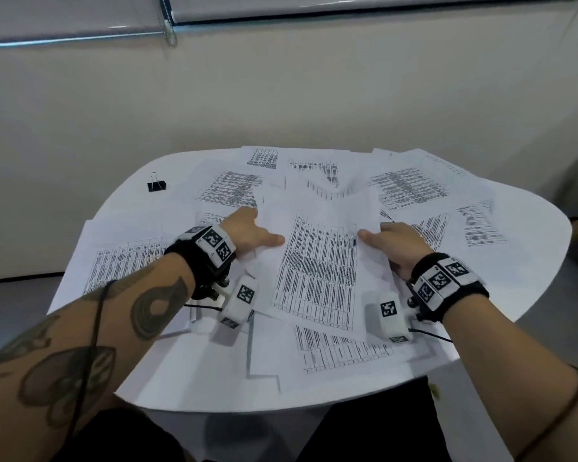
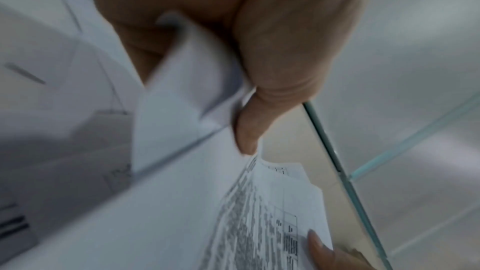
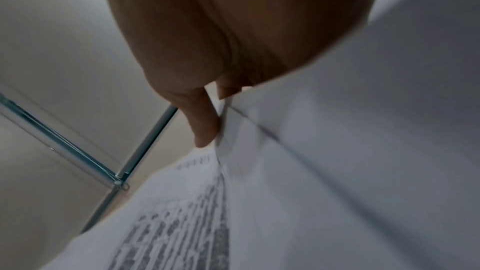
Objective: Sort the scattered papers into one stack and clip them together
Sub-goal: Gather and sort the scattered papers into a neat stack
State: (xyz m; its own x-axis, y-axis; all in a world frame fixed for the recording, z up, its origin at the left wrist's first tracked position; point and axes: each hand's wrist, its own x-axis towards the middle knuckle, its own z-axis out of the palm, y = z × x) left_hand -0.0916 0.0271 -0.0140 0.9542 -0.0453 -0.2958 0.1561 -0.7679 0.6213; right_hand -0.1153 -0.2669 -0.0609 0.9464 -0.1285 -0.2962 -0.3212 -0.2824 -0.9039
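A bundle of papers (image 1: pixel 317 258) is gripped at both edges by the left hand (image 1: pixel 247 233) and the right hand (image 1: pixel 397 245), probably so the sheets can be aligned.

A white rounded worktop (image 1: pixel 124 208) stands close before a plain cream wall (image 1: pixel 281 95), above which hang pale roller blinds (image 1: pixel 347 5) with metal bottom rails and a bead cord (image 1: pixel 167 25), while grey floor (image 1: pixel 17 295) shows left of the worktop.

One binder clip (image 1: pixel 156 186), two hands, one table (image 1: pixel 131 181), and over a dozen scattered printed sheets (image 1: pixel 317 261).
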